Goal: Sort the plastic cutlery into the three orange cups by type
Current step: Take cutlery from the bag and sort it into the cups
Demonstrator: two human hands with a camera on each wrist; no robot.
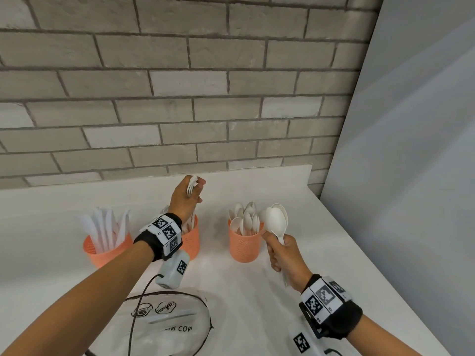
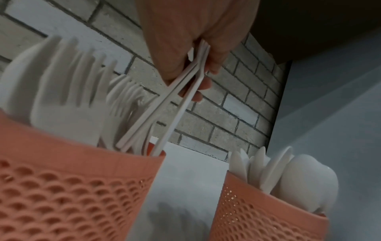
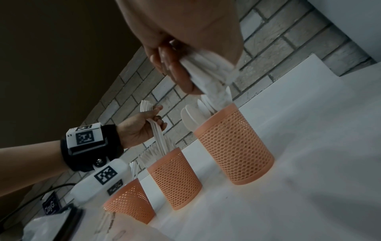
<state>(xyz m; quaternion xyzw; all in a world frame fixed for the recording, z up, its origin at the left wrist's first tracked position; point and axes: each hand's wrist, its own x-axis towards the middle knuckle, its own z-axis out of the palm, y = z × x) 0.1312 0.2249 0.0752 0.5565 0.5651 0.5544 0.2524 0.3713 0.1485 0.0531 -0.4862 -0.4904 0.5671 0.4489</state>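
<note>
Right hand (image 1: 282,255) fingers clamp spoons (image 1: 276,219) beside spoon cup (image 1: 244,246); left hand (image 1: 186,199) fingers clamp forks (image 1: 191,186) over middle cup (image 1: 191,238).

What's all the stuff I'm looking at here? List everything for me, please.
orange cups: three, orange mesh, in a row on the counter.
knives: several, white, standing in the left cup.
forks: several, white, in the middle cup; a few more held above it.
spoons: many, white, in the right cup; a few more held beside it.
plastic bag: one, clear with dark print, near counter edge.
counter: white, against a grey brick wall.
left hand: grips a bunch of forks.
right hand: grips a bunch of spoons.
</note>
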